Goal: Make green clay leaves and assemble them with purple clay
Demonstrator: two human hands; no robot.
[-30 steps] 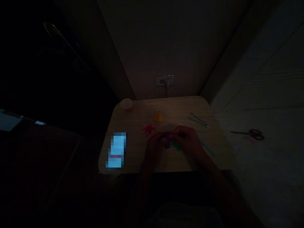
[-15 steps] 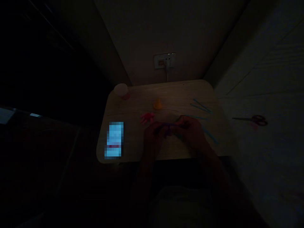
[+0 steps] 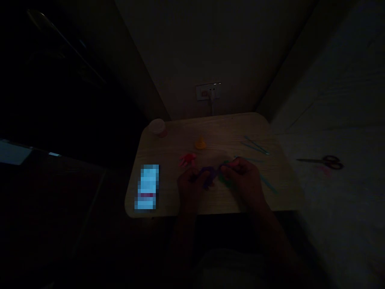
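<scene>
In the dim light, my left hand (image 3: 190, 185) pinches a looped purple pipe cleaner (image 3: 208, 176) above the front of the small table. My right hand (image 3: 248, 176) is closed on the other end of it, fingertips together. Something green (image 3: 225, 179) shows just under my right fingers; its shape is too dark to make out. Beyond my left hand lies a pink and red figure (image 3: 188, 159) with thin limbs. Farther back stands an orange cone-like piece (image 3: 200, 143). Teal pipe cleaners (image 3: 255, 146) are scattered to the right.
A lit phone (image 3: 147, 186) lies at the table's left side, and a pale cup (image 3: 158, 127) stands at the back left corner. Scissors (image 3: 323, 161) rest on the light surface right of the table (image 3: 168, 200). A wall socket (image 3: 208, 92) holds a plug with a cable.
My hands have drawn slightly apart, showing more of the purple pipe cleaner and the green piece between them. The whole view has shifted, so the table appears lower.
</scene>
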